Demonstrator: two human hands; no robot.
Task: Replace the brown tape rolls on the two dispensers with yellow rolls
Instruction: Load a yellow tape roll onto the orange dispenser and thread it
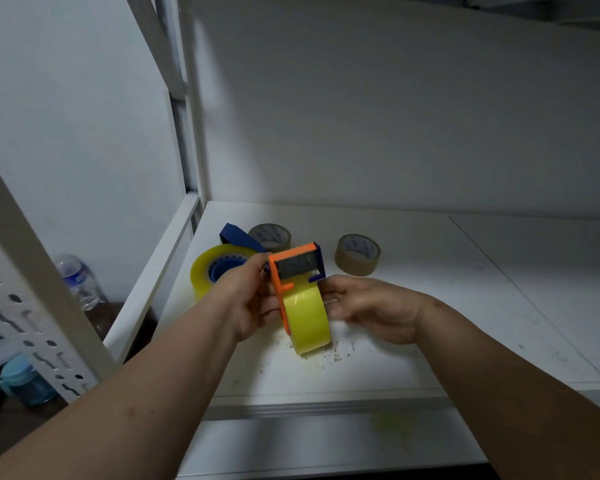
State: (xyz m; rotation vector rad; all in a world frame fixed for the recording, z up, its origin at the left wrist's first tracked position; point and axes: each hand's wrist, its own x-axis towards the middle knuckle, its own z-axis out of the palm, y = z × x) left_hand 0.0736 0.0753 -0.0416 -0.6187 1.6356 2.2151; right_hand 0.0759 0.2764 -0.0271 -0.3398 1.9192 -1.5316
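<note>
step: second swap nearly done, i'd say; both brown rolls [357, 254] lie loose on the shelf [430, 306].
left hand [248, 299]: wrapped round the orange dispenser [291, 271].
right hand [371, 306]: fingers loosely bent beside the yellow roll [309, 317], touching its side.
next: probably thread the tape end under the cutter.

No wording can be read anywhere. Blue print marks the inner cores of two brown rolls [270, 236] [358, 254] near the shelf's [430, 306] back edge, and a bottle's [78, 280] label, all too blurred to make out.
</note>
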